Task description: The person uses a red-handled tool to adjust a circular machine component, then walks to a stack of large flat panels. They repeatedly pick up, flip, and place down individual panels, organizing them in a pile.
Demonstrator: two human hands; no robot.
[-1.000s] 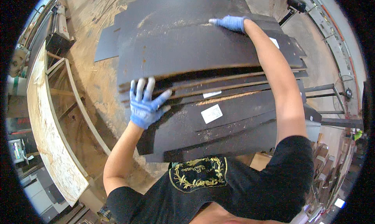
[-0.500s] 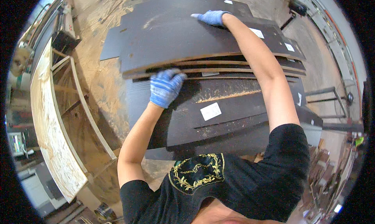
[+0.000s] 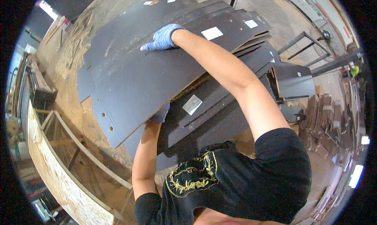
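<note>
A large dark board [image 3: 129,83] with two small holes near its left corner lies tilted across a stack of similar dark panels. My right hand [image 3: 163,37], in a blue knitted glove, lies on its upper face with a finger stretched out to the left. Beneath the board's near edge is my left hand [image 3: 160,114], gloved the same way; the board hides its fingers. A lower dark panel [image 3: 176,125] with a white label [image 3: 192,104] shows close to my body. Another label [image 3: 212,33] lies beside my right forearm.
A curved wooden frame with a pale panel [image 3: 59,178] stands at the left. Dusty floor [image 3: 68,68] with scraps borders the stack. At the right are a black metal frame [image 3: 304,48], a dark panel piece [image 3: 292,79] and upright bundles of brown strips [image 3: 320,119].
My left hand has gone from in front of the stack's near edge to under the board. The board now reaches nearer at its left end. The view has turned.
</note>
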